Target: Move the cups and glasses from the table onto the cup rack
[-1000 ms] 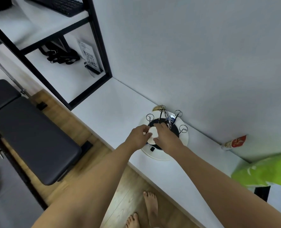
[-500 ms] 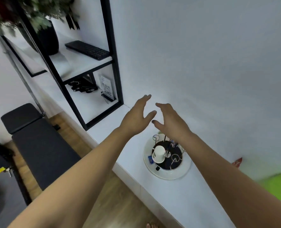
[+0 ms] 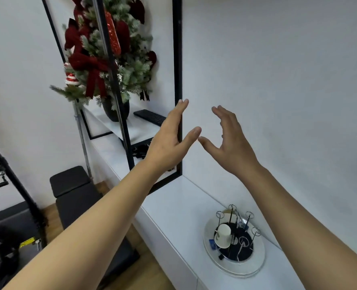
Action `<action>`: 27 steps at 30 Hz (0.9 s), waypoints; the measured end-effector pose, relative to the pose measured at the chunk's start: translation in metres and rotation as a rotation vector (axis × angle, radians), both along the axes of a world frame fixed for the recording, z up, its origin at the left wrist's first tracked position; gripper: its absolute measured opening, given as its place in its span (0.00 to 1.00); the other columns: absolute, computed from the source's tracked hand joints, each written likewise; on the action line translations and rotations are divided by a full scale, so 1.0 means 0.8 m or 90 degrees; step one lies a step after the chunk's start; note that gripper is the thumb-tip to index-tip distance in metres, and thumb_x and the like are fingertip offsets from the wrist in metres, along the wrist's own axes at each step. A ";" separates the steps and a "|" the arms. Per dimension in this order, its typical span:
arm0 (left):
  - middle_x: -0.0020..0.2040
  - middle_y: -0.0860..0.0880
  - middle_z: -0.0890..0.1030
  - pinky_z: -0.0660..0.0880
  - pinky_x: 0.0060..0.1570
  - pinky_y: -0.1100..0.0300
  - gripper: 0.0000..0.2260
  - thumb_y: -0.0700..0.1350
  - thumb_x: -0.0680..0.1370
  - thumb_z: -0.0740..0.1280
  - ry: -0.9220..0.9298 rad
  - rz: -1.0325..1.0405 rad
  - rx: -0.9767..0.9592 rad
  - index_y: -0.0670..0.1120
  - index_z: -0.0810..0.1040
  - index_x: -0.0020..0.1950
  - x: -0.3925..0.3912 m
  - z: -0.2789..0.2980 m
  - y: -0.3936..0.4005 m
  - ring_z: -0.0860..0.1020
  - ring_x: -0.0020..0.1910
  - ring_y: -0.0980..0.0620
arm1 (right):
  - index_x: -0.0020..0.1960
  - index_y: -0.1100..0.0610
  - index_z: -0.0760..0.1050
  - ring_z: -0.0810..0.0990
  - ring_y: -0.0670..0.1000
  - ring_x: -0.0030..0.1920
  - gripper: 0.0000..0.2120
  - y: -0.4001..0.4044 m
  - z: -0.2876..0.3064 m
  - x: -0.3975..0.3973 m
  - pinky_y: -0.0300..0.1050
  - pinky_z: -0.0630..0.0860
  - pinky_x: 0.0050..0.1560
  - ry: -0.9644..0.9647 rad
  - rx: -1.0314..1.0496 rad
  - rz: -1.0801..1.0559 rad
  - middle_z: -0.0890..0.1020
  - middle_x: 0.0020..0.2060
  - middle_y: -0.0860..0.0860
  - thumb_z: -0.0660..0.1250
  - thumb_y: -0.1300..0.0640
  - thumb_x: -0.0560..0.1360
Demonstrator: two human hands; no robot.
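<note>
Both hands, left hand (image 3: 169, 141) and right hand (image 3: 230, 143), higher now, spread, empty, above white counter (image 3: 177, 208) by black shelving (image 3: 177, 80).

Behind the left hand (image 3: 169, 141), a black shelf frame (image 3: 177, 59), upright against the white wall (image 3: 278, 59). Up and left of that hand, a fir arrangement (image 3: 119, 76) with red bows, set in a dark vase (image 3: 114, 110) on a white shelf (image 3: 135, 128). Just left of the fingertips, a black keyboard (image 3: 150, 117) on the same shelf, beside the vase. Below the left wrist and further left, a black padded bench (image 3: 73, 185) on a wood floor (image 3: 144, 275). Far left, well apart from both hands, a slanting black pole (image 3: 12, 181) with a yellow label (image 3: 28, 242) near its foot. Behind the right hand (image 3: 230, 147), only wall.
</note>
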State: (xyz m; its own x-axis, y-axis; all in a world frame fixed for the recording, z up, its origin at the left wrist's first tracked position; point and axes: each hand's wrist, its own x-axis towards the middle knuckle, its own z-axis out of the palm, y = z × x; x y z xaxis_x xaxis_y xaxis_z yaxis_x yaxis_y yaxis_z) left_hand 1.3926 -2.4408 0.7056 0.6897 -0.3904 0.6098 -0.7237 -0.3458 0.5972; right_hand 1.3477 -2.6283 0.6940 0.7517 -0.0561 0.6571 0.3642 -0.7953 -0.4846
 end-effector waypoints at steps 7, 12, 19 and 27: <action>0.71 0.58 0.73 0.74 0.59 0.59 0.26 0.61 0.83 0.61 -0.023 0.148 -0.040 0.58 0.59 0.79 -0.037 0.009 0.058 0.73 0.68 0.59 | 0.75 0.44 0.60 0.76 0.45 0.51 0.31 0.058 0.012 -0.003 0.50 0.79 0.51 0.017 0.078 0.128 0.73 0.59 0.43 0.69 0.45 0.77; 0.62 0.56 0.77 0.80 0.55 0.48 0.24 0.60 0.83 0.61 -0.047 0.296 -0.051 0.59 0.60 0.77 -0.082 0.009 0.114 0.77 0.58 0.59 | 0.72 0.44 0.64 0.79 0.48 0.47 0.26 0.118 0.011 -0.004 0.47 0.80 0.45 0.028 0.096 0.288 0.74 0.53 0.42 0.69 0.47 0.77; 0.55 0.57 0.78 0.80 0.50 0.48 0.21 0.57 0.83 0.62 0.020 0.517 -0.075 0.57 0.62 0.75 -0.224 -0.041 0.199 0.80 0.48 0.61 | 0.69 0.48 0.68 0.77 0.47 0.43 0.21 0.227 -0.024 -0.062 0.41 0.76 0.42 0.086 0.054 0.521 0.75 0.52 0.44 0.68 0.49 0.78; 0.51 0.58 0.78 0.79 0.50 0.54 0.19 0.56 0.83 0.63 0.053 0.816 -0.093 0.56 0.66 0.73 -0.480 -0.067 0.320 0.79 0.49 0.61 | 0.67 0.45 0.68 0.77 0.42 0.41 0.19 0.405 -0.040 -0.233 0.35 0.72 0.41 0.139 0.043 0.803 0.75 0.52 0.42 0.67 0.48 0.78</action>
